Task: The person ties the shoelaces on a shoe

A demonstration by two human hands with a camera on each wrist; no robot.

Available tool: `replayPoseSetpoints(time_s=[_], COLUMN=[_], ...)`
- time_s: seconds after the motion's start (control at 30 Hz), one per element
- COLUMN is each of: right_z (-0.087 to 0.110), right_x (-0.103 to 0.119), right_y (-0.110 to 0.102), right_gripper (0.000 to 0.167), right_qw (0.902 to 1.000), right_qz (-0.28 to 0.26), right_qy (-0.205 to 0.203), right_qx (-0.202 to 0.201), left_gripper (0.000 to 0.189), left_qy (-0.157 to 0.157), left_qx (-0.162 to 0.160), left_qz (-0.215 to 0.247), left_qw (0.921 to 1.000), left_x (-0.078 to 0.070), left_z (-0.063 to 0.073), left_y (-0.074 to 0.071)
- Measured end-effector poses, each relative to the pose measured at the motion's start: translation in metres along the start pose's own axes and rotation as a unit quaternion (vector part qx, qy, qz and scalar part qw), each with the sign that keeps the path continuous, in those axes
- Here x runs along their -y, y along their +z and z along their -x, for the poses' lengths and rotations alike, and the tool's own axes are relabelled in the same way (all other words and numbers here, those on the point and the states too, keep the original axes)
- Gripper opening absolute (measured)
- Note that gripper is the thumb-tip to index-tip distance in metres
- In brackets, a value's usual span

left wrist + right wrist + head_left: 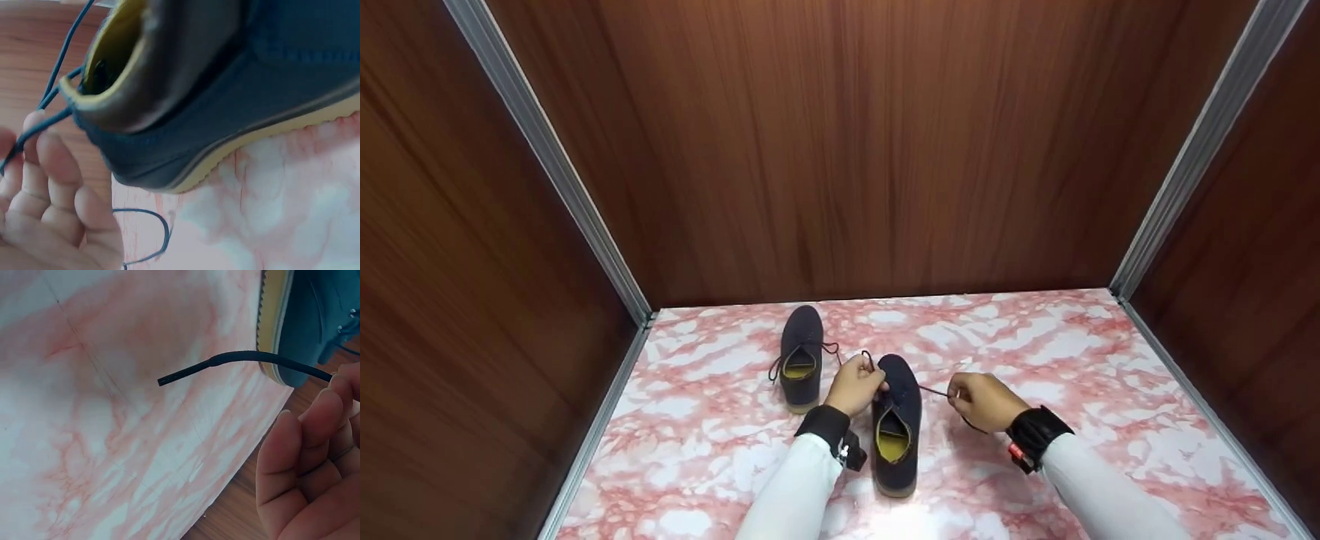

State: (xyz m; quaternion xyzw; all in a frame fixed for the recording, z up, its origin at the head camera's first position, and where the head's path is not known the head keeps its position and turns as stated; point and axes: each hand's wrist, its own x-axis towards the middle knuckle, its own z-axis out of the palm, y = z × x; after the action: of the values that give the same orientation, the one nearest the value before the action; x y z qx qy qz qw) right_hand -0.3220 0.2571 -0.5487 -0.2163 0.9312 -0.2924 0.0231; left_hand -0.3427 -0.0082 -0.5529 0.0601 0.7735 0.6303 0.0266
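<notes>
A dark navy shoe (897,420) with a yellow insole stands on the pink marbled surface, toe pointing away. At its left side my left hand (855,386) pinches one end of its shoelace; in the left wrist view that shoelace (39,128) runs from the shoe's opening into the fingers. My right hand (984,400), apart from the shoe on the right, pinches the other lace end, which stretches taut to the shoe. In the right wrist view, the tipped lace end (211,363) sticks out past the fingers.
A matching second shoe (801,360) stands to the left and a little farther back, its laces hanging loose at both sides. Brown wood-look panels (840,150) rise at the back and both sides, with metal strips (1192,150) at the corners.
</notes>
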Motion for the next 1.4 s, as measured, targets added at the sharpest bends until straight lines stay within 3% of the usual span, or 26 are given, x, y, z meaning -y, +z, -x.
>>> replayPoseSetpoints(time_s=[0.1, 0.23, 0.6, 0.93, 1.1, 1.4], right_z=[-0.002, -0.006, -0.015, -0.022, -0.025, -0.032], right_x=[0.001, 0.003, 0.024, 0.044, 0.053, 0.067], right_y=[-0.005, -0.011, -0.012, -0.009, -0.007, -0.003], right_gripper=[0.009, 0.01, 0.008, 0.012, 0.013, 0.01], right_qw=[0.9999, 0.9986, 0.989, 0.9675, 0.9631, 0.9671], right_qz=[-0.016, -0.047, -0.135, -0.243, -0.254, -0.231], right_qy=[0.0, -0.018, -0.022, -0.031, -0.046, -0.064], right_qx=[-0.006, -0.016, -0.057, -0.061, -0.075, -0.084], left_gripper=[0.012, 0.015, 0.009, 0.01, 0.011, 0.012], left_qy=[0.007, 0.02, 0.015, 0.055, 0.056, 0.056], left_qx=[0.024, 0.038, 0.006, 0.003, -0.004, -0.022], left_qz=[0.021, 0.014, 0.007, -0.064, -0.068, -0.081], left_qw=[0.9995, 0.999, 0.9998, 0.9964, 0.9961, 0.9948], left_x=[0.001, 0.0, 0.003, 0.009, 0.009, 0.008], left_z=[-0.001, -0.002, -0.004, -0.001, -0.001, -0.004], left_y=[-0.004, -0.009, -0.015, -0.022, -0.019, -0.012])
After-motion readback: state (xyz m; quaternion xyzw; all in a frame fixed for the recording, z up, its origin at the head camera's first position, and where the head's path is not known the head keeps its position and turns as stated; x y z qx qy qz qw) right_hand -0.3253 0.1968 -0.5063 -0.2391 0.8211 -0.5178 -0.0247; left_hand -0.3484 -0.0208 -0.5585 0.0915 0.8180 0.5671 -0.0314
